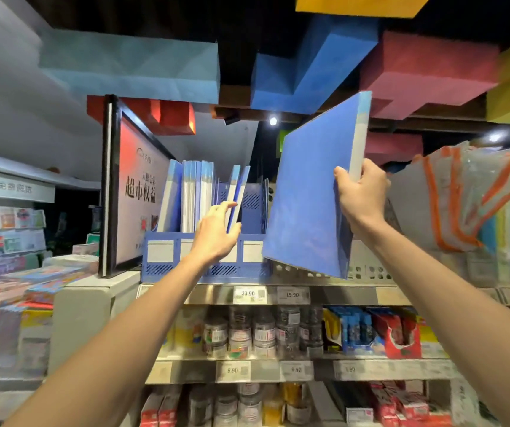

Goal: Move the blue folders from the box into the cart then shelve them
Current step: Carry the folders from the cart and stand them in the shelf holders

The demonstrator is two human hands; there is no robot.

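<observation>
Above the top shelf (340,295), one blue folder (309,195) is gripped by the right hand (360,192) just beside the rack (167,254), and if the leaning folder (241,186), pressed aside by the flat left hand (216,232), is released, the slot may be blocked.

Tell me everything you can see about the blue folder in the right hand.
The blue folder is a flat, plain matte-blue cover with a pale blue-and-white strip along its right edge. It is closed, upright but tilted, and raised in front of a grey rack, just right of the blue file rack. Only the right hand touches it, gripping that striped edge. Its lower corner hangs free.
</observation>
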